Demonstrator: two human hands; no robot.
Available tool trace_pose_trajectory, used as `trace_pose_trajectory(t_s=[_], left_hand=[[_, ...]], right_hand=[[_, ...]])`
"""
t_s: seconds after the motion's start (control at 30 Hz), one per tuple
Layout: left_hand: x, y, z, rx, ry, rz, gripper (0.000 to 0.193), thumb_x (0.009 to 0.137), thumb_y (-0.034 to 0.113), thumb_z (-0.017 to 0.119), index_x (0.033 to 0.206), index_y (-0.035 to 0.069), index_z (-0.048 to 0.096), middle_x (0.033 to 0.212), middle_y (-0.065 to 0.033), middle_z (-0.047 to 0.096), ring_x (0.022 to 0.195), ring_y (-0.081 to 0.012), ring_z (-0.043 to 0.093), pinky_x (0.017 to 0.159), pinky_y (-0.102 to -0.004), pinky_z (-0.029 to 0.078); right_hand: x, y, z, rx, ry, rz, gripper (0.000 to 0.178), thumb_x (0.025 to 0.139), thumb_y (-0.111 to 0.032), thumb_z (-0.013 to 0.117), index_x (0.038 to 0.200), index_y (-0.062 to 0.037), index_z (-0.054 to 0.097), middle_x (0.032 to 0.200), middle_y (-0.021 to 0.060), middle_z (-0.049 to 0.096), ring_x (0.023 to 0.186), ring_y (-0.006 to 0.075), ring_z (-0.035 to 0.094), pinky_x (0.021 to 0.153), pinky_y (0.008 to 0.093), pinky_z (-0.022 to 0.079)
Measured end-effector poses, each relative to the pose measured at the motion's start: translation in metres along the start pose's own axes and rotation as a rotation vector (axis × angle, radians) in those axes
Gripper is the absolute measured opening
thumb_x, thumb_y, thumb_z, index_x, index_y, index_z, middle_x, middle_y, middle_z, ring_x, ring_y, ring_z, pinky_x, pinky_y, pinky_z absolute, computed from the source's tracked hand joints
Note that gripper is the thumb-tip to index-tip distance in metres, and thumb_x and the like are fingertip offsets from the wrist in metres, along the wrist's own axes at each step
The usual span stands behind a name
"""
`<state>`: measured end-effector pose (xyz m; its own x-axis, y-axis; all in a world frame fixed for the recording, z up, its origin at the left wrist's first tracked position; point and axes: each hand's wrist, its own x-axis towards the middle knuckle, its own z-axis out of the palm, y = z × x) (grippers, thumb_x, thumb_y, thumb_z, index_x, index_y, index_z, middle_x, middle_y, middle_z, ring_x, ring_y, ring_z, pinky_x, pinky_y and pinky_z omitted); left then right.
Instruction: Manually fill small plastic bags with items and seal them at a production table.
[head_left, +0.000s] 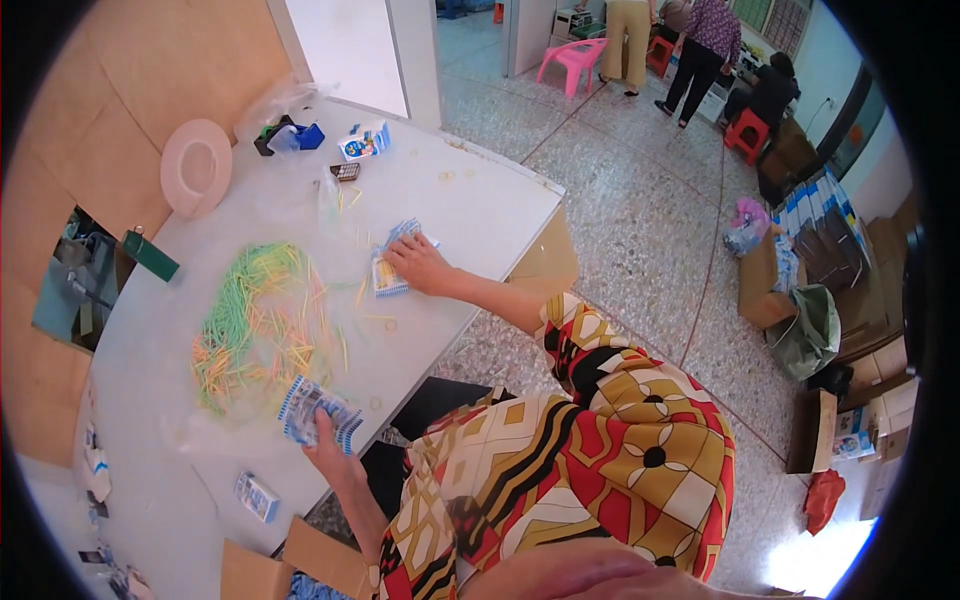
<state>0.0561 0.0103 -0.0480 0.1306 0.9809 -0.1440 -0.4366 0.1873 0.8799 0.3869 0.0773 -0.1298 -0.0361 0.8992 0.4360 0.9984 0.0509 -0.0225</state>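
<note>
Thumb and fingers of the left hand [330, 452] close around a striped packet [303, 408], blue and white, held at the table's near edge. The right hand [420, 266] lies over a second packet [388, 277] on the table [490, 205], its fingers slightly spread; whether they grip it or only press on it, I cannot tell. The step in hand looks like handling packets one by one, a packet to each hand. From here, any move calls for a light pinch on the left, since the wrapper seems soft, and a steady palm on the right.

Between and beyond the hands lies a heap of thin green, yellow and pink sticks [232, 312] on clear plastic. A loose packet [257, 497] rests near an open carton [250, 573]; another packet [364, 142] stands at the far end, near a dark green box [150, 256].

The packets bear blue printing, stripes and small pictures; the lettering on the held one is too small to read. Farther off, a pink chair [570, 64] stands near several people.
</note>
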Motion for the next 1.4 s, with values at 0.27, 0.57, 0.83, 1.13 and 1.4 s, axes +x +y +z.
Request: trace_pose_trajectory(t_s=[0.27,0.57,0.83,1.13,1.4], left_hand=[[-0.003,-0.004,0.009,0.081,0.069,0.013,0.033,0.086,0.006,0.054,0.119,0.001,0.048,0.11,-0.0078,0.056,0.094,-0.0168,0.057,0.075,-0.0325,0.05],[0.001,-0.001,-0.005,0.03,0.092,-0.041,0.026,0.086,0.004,0.055,0.112,0.002,0.053,0.102,-0.0046,0.059,0.088,-0.0131,0.058,0.075,-0.0303,0.05],[0.005,-0.001,0.003,0.063,0.072,-0.062,0.025,0.085,0.005,0.057,0.11,0.001,0.055,0.099,-0.0046,0.061,0.085,-0.0114,0.059,0.073,-0.0284,0.05],[0.014,0.004,0.019,0.085,-0.035,-0.043,0.022,0.081,0.007,0.064,0.101,0.0,0.062,0.091,-0.0045,0.065,0.077,-0.0094,0.06,0.07,-0.0248,0.049],[0.008,0.005,0.013,0.133,-0.001,-0.026,0.022,0.079,0.009,0.066,0.099,0.0,0.063,0.089,-0.0044,0.065,0.077,-0.0096,0.061,0.07,-0.0247,0.05]], right_hand=[[0.006,-0.021,0.013,0.08,0.031,-0.273,0.026,0.078,-0.014,0.05,0.102,-0.0039,0.054,0.106,0.0138,0.055,0.106,0.0308,0.049,0.091,0.0452,0.036],[-0.012,-0.005,0.0,0.093,-0.081,-0.248,0.034,0.084,-0.017,0.051,0.116,-0.0075,0.05,0.123,0.0083,0.048,0.122,0.0256,0.037,0.104,0.0411,0.024],[-0.02,-0.02,-0.02,0.312,-0.027,-0.161,0.036,0.086,-0.015,0.052,0.121,-0.0087,0.048,0.125,0.0104,0.047,0.121,0.0278,0.039,0.101,0.0406,0.029],[0.013,-0.115,-0.11,1.277,-0.311,0.085,0.026,0.084,-0.012,0.058,0.109,-0.0046,0.054,0.096,0.0049,0.059,0.094,0.0124,0.055,0.084,0.0249,0.042],[0.033,-0.148,-0.119,1.089,-0.435,-0.127,0.015,0.081,-0.015,0.064,0.086,-0.001,0.062,0.072,0.0023,0.059,0.066,0.0081,0.05,0.063,0.0226,0.042]])
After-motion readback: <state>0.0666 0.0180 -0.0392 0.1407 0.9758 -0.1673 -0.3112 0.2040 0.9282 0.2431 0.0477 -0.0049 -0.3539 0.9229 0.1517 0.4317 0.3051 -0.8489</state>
